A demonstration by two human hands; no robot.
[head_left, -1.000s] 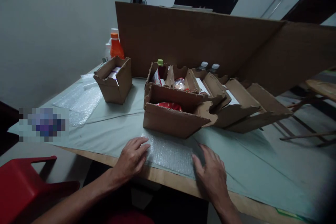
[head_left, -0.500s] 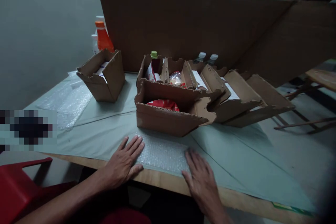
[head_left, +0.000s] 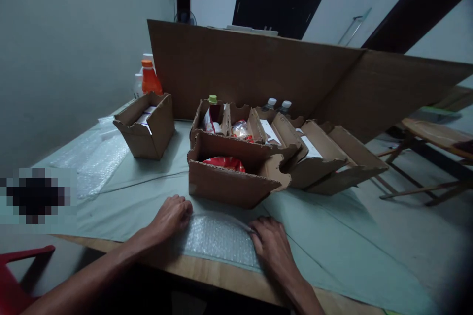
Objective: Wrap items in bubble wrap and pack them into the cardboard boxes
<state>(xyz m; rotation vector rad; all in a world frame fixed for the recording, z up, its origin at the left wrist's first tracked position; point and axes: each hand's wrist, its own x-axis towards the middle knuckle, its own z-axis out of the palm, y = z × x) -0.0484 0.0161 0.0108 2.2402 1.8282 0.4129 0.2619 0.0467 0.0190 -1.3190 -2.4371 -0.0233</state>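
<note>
Head view: a bubble wrap sheet [head_left: 218,238] lies flat on the counter [head_left: 229,275], just in front of the nearest box [head_left: 231,179]. The left hand [head_left: 170,216] and right hand [head_left: 269,245] are pressed on its ends, fingers curled — nothing is gripped. The sheet is judged light, soft, limp — best pinched at an edge.

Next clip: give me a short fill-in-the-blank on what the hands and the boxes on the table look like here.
1. Both hands, the left hand and the right hand, rest on a sheet of ____ wrap.
2. The nearest cardboard box holds a packet coloured ____.
3. The bottle behind the left-most box has an ____ cap.
4. A tall sheet of ____ stands behind the boxes.

Missing words: bubble; red; orange; cardboard
</note>
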